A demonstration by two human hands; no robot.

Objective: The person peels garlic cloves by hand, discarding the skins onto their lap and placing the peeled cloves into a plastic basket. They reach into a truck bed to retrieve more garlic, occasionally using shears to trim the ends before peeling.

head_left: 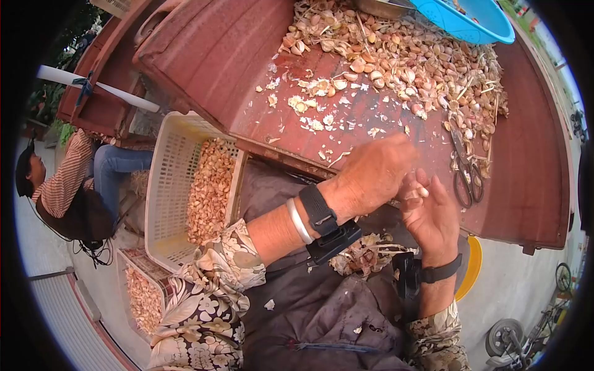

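My left hand [378, 168] reaches across above the front edge of the red metal bed, its fingers curled together and slightly blurred. What its fingertips hold, if anything, is hidden. Just beside it, my right hand [431, 216] is turned palm up, with bent fingers around a pale garlic clove [423, 192]. Loose garlic cloves [402, 68] form a heap on the bed beyond both hands. Scraps of peeled skin [315, 123] lie scattered nearer to me. Dark-handled scissors [465, 176] rest on the bed to the right of my right hand.
A white plastic crate [170, 179] holding cloves stands at my left, with a smaller crate [162, 285] of cloves below it. A blue basin [476, 28] sits at the far edge of the heap. Another person [74, 185] sits at the left. Garlic husks [365, 255] lie near my lap.
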